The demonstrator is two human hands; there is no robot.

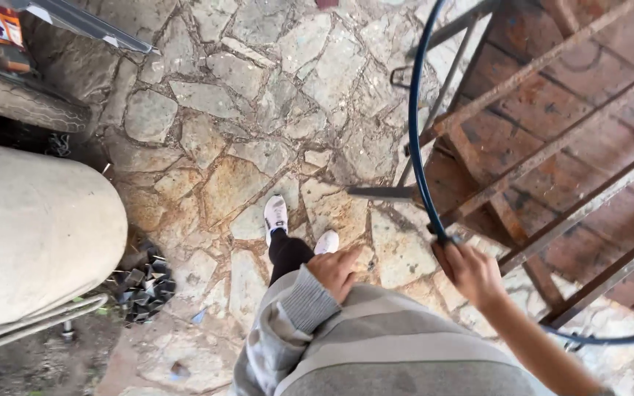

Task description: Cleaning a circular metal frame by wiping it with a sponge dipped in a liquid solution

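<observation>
My right hand (469, 270) grips a thin dark blue hoop (414, 132) that arcs up to the top of the view and curves back under my forearm at the lower right. My left hand (337, 273) rests against my grey striped sweater at the waist, fingers curled loosely, holding nothing. Below, my two white shoes (276, 214) stand on a stone-paved floor (258, 110).
A rusty metal frame with bars (552, 147) stands at the right, close to the hoop. A large pale rounded concrete object (31, 235) fills the left. Dark scrap pieces (144, 286) lie by its base. A tyre (23, 103) is at upper left.
</observation>
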